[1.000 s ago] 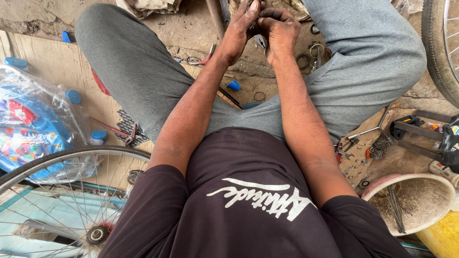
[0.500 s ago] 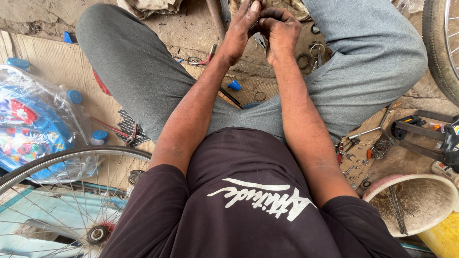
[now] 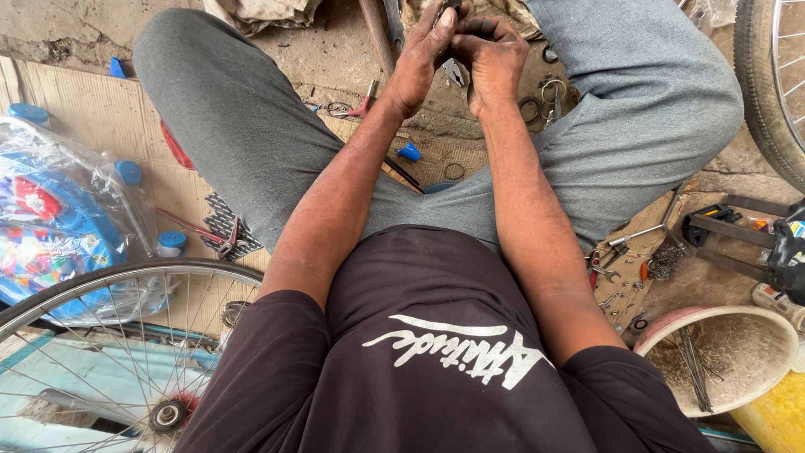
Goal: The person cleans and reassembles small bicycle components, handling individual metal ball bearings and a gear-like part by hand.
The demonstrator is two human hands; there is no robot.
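- Head view looks down on a seated person whose left hand [image 3: 423,59] and right hand [image 3: 490,54] meet at the top edge of the picture, between the spread knees in grey trousers [image 3: 243,134]
- Both hands are clenched around a small dark metal part [image 3: 455,71], which is pinched between the fingers of the two hands; only a sliver of it shows below the fingers, so its kind cannot be told
- To do this handwork well, I judge the forearms should stay braced on the thighs, the part held close over the lap so nothing falls into the dirt, and the grip kept firm but short on so small a piece
- On the dirt floor [image 3: 335,50] just below the hands lie red-handled pliers [image 3: 362,105], a small blue plastic cap [image 3: 409,153] and loose metal rings [image 3: 530,109]; a dropped piece could get lost among these
- A spoked bicycle wheel with black tyre [image 3: 126,335] stands close by the left thigh, with a plastic-wrapped colourful toy [image 3: 50,235] on brown cardboard beyond it
- At the right sit a cream round bowl holding thin spokes [image 3: 721,352], scattered small spanners [image 3: 604,268] and another tyre [image 3: 767,92], crowding any reach to that side
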